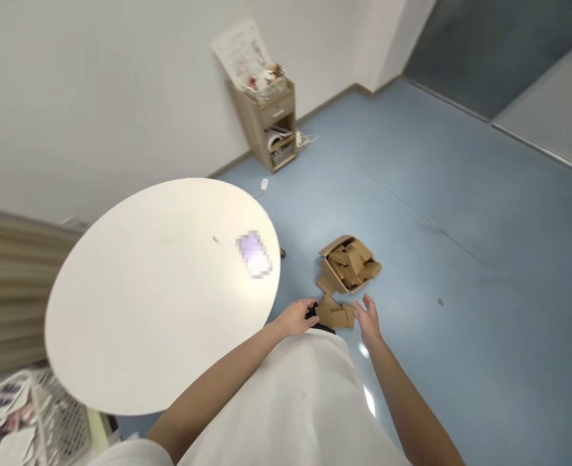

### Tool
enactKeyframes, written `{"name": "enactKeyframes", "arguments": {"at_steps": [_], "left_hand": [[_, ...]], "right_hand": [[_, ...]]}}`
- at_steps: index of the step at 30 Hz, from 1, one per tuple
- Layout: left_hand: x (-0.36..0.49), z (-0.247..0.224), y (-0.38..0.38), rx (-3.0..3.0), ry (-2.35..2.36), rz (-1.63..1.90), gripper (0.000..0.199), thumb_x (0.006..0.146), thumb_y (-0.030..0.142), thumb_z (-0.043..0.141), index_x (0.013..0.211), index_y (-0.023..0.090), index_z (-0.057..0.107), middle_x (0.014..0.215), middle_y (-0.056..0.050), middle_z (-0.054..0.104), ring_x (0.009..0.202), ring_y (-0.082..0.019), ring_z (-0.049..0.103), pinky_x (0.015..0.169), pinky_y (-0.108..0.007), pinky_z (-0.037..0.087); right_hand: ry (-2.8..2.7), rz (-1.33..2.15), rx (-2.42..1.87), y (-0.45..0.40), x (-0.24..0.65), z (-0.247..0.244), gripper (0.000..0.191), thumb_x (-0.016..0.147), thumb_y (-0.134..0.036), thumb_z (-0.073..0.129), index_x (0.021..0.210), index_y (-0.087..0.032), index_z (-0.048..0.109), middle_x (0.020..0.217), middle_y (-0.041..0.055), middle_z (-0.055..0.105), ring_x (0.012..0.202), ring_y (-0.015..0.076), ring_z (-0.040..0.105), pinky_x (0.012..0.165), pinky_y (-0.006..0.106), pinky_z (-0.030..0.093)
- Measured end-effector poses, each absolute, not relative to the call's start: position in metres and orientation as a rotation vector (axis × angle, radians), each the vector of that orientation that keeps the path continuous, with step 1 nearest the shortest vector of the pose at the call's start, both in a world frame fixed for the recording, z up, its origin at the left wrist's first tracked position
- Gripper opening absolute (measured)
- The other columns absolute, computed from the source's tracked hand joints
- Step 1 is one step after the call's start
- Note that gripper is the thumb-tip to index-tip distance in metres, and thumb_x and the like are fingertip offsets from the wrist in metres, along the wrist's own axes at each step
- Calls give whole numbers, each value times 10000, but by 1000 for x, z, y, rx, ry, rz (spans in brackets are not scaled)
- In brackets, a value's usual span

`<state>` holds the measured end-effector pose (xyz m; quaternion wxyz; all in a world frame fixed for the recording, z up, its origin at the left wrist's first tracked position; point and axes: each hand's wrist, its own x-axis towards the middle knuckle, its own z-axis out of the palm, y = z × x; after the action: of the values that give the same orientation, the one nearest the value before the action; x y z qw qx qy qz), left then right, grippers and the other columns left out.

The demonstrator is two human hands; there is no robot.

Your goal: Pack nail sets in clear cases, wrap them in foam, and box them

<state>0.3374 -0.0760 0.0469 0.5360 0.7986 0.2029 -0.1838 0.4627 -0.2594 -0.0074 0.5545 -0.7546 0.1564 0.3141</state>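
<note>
My left hand [296,317] is beside the table's near right edge, thumb and fingers apart, with nothing visible in its grasp. My right hand [368,320] is held out over the floor, its fingers spread and empty. Between the two hands, flat brown cardboard pieces [333,313] show below; both hands' fingertips overlap or come close to their edges in the picture, and I cannot tell any contact. Just beyond lies an open cardboard box [349,264] on the floor, filled with folded cardboard pieces.
A white oval table [160,304] fills the left, with a blurred-out purplish rectangular item [254,254] on it. A small wooden cabinet [266,123] stands against the wall. At lower left is a white basket [63,414] of items. A small scrap [440,301] lies on the blue floor.
</note>
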Motion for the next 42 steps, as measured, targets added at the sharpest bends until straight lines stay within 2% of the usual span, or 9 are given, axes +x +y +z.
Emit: {"name": "enactKeyframes", "arguments": {"at_steps": [6,12,17,21,24,30,42], "left_hand": [[248,64,-49,1747,793,-127,542,731,414,537,1219,191,457,1189,-104,541,1013,-231,553,818,-349,454],[162,69,-40,1566,954,148,480,742,412,537,1170,200,491,1155,-102,554,994,-212,561,812,-341,449],[100,63,-37,1386,1114,347,478,757,397,534,1182,191,459,1151,-112,535,938,-187,574,761,-314,463],[64,58,-39,1244,1239,434,514,767,379,526,1230,199,395,1135,-108,527,885,-165,582,684,-281,473],[51,56,-41,1175,1312,500,486,771,354,524,1215,195,409,1112,-100,539,866,-155,581,703,-285,473],[37,57,-50,1046,1410,585,425,756,355,547,1136,176,482,1079,-99,559,877,-163,577,763,-304,476],[7,54,-94,686,1716,836,443,727,383,561,1100,149,505,1039,-94,576,814,-157,587,763,-324,482]], "right_hand": [[18,845,-1799,-192,426,9,811,613,-515,602,1321,-256,302,1421,82,265,1138,233,491,821,317,486],[-318,948,-1761,-136,356,33,677,654,-478,582,1268,-281,377,1361,81,367,936,197,605,771,306,491],[-515,1161,-1733,-102,291,54,571,669,-435,587,1192,-256,445,1179,90,527,825,186,619,769,347,466],[-724,1333,-1699,-84,255,65,474,671,-411,598,1100,-230,511,1072,70,577,795,174,613,787,359,445],[-858,1457,-1669,-74,241,67,434,660,-422,615,1039,-219,554,1022,62,602,780,176,613,794,366,439],[-959,1656,-1652,-57,232,67,391,668,-441,613,997,-231,586,1015,65,616,808,193,612,784,365,449],[-1155,1922,-1590,4,199,57,359,668,-454,609,947,-226,608,967,64,629,774,182,608,727,333,473]]}}
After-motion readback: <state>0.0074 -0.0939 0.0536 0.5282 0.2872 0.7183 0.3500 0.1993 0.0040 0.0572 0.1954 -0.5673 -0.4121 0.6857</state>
